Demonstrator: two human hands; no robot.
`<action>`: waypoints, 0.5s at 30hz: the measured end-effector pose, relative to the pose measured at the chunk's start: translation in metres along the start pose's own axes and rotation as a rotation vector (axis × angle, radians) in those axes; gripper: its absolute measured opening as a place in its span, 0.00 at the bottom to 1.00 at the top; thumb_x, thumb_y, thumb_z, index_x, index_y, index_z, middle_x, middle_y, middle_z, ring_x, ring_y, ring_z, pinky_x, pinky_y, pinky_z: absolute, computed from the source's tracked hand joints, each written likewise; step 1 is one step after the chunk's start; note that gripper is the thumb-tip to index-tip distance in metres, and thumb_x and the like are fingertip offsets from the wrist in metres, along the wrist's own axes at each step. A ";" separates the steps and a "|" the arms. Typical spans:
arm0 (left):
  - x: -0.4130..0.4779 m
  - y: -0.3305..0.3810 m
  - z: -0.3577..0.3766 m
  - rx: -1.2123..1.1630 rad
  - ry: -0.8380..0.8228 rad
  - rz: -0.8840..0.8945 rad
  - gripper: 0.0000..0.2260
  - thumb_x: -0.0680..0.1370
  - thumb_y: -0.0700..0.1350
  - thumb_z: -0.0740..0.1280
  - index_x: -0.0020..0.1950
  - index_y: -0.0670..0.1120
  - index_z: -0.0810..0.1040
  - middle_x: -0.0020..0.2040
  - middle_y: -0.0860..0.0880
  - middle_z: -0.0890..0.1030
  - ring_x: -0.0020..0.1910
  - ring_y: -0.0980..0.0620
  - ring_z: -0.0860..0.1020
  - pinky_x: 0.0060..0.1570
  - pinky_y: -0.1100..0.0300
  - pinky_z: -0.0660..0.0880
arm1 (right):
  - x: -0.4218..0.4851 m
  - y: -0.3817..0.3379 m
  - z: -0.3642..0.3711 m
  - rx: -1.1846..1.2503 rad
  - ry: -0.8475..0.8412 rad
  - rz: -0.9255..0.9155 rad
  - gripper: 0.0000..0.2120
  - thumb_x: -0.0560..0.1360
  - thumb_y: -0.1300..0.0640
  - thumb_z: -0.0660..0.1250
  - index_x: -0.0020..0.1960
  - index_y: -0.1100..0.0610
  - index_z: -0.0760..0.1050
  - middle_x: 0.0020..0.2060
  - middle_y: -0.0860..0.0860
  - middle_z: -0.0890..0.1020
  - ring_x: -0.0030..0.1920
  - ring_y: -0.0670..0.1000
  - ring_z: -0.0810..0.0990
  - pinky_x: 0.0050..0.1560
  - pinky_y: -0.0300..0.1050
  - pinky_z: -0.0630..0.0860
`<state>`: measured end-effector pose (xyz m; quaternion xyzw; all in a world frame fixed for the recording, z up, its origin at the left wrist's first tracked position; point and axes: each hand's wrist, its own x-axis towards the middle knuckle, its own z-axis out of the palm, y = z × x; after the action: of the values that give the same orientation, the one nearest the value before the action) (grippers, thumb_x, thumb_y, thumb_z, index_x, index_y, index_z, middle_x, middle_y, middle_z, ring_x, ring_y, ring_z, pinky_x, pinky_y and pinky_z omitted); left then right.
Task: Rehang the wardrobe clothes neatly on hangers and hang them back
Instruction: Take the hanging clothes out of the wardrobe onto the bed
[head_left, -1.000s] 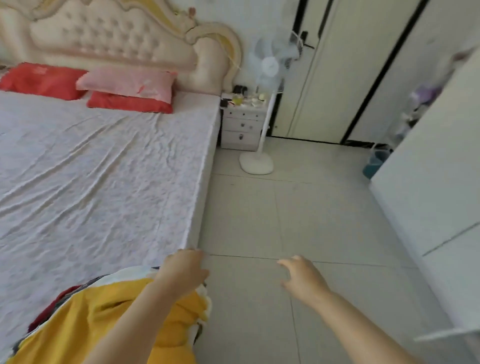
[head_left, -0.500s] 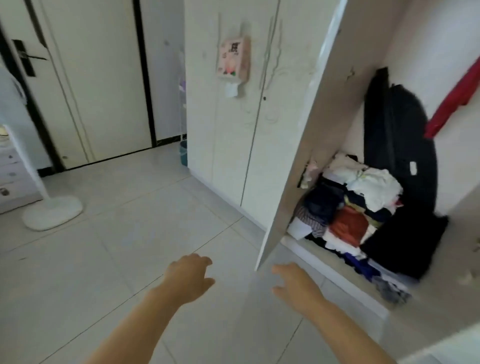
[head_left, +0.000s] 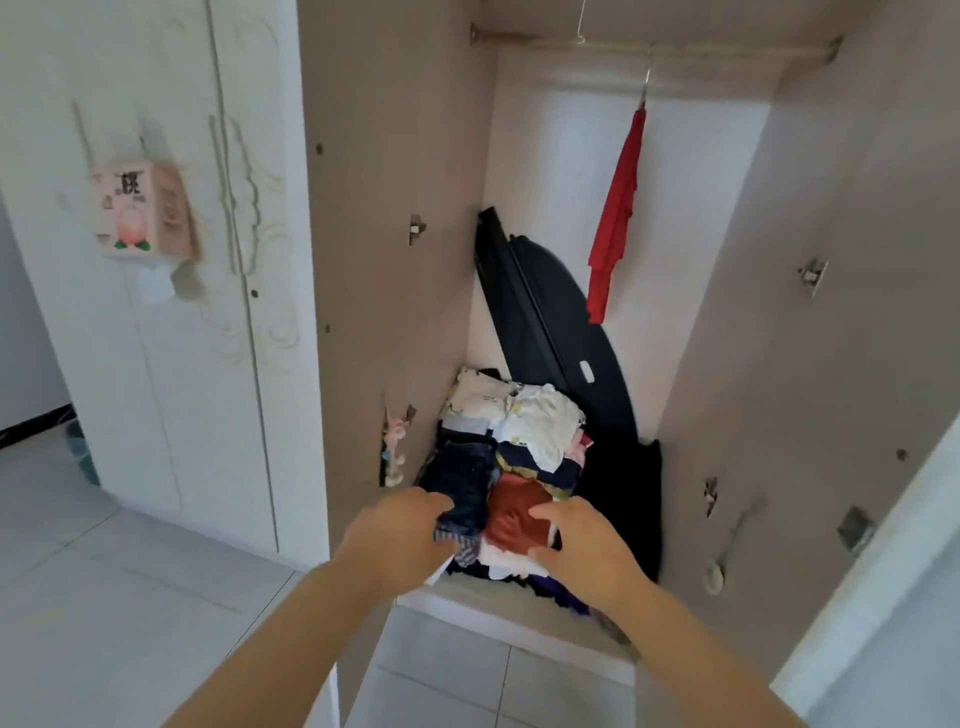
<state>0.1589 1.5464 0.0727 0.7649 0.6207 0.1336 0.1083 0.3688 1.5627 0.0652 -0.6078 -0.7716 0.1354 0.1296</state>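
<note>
A pile of mixed clothes (head_left: 535, 426) lies on the floor of the open wardrobe, at its left. My left hand (head_left: 395, 540) is at the lower edge of a dark denim garment (head_left: 467, 478); its fingertips are hidden behind the cloth. My right hand (head_left: 587, 545) hovers with spread fingers over a rust-coloured garment (head_left: 511, 512). A red garment (head_left: 618, 218) hangs on a hanger from the rail (head_left: 727, 52). An empty wire hanger hook (head_left: 580, 26) hangs on the rail further left.
A large black curved item (head_left: 561, 322) leans against the wardrobe's back wall behind the pile. The wardrobe's raised front ledge (head_left: 509, 618) is below my hands. An open door panel (head_left: 883, 571) stands at right. A pink tissue box (head_left: 140, 208) hangs on the closed doors; a bin (head_left: 83, 452) stands at left.
The view has swung from the bed round to the open wardrobe. Both hands have moved forward from above the floor to the clothes pile.
</note>
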 end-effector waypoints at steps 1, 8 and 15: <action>0.023 0.000 -0.009 0.000 0.028 0.027 0.20 0.77 0.51 0.62 0.68 0.51 0.68 0.63 0.49 0.73 0.62 0.49 0.72 0.60 0.57 0.69 | 0.017 0.003 -0.010 -0.006 0.029 -0.003 0.19 0.74 0.55 0.66 0.64 0.54 0.72 0.58 0.53 0.74 0.60 0.52 0.72 0.60 0.42 0.68; 0.174 0.006 -0.082 -0.022 0.173 0.207 0.22 0.78 0.51 0.61 0.71 0.49 0.64 0.67 0.48 0.70 0.65 0.50 0.69 0.61 0.60 0.65 | 0.127 0.012 -0.093 -0.019 0.267 0.027 0.21 0.75 0.54 0.66 0.67 0.52 0.69 0.61 0.50 0.72 0.63 0.49 0.70 0.61 0.36 0.64; 0.288 0.038 -0.139 -0.120 0.333 0.330 0.23 0.78 0.50 0.63 0.72 0.49 0.63 0.69 0.47 0.67 0.66 0.50 0.69 0.63 0.59 0.66 | 0.212 0.030 -0.175 0.004 0.501 -0.002 0.22 0.75 0.55 0.66 0.68 0.50 0.68 0.61 0.49 0.71 0.58 0.46 0.72 0.53 0.28 0.61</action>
<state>0.2021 1.8200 0.2366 0.8156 0.4877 0.3101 0.0265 0.4114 1.7851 0.2247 -0.6215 -0.7156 -0.0181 0.3184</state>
